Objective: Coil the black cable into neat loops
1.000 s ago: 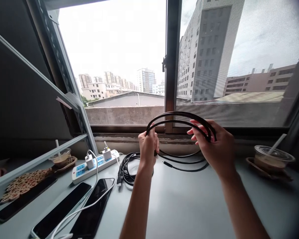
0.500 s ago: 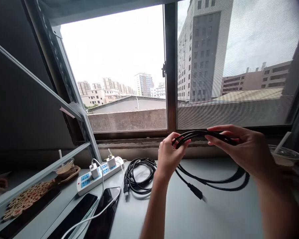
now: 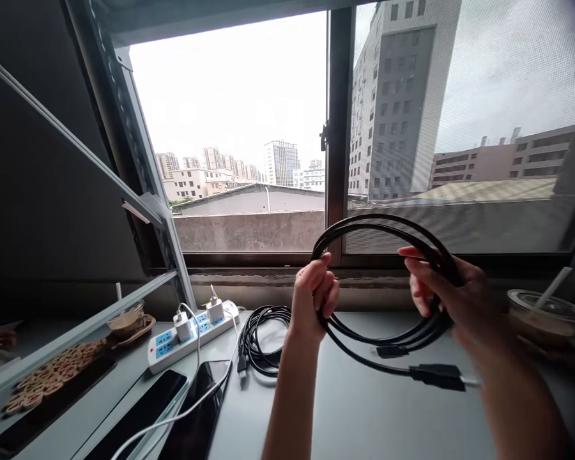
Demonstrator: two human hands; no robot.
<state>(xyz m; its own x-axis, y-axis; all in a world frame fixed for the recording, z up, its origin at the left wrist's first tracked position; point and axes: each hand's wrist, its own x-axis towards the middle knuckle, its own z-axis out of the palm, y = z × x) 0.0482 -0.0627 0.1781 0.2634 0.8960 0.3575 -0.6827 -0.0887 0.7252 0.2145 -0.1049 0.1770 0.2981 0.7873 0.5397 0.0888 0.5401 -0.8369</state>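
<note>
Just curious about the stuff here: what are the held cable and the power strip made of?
Cable: seemingly rubbery plastic sheath, black, slightly glossy; it bends into smooth loops between both hands. Power strip: apparently hard white plastic, with blue sockets.

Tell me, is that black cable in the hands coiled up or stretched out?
Coiled. The black cable forms several stacked loops held between the left hand and right hand, with its two plug ends hanging loose below.

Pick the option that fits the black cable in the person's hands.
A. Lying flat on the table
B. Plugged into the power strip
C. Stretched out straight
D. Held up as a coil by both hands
D: the left hand and right hand hold the looped black cable above the table.
</note>
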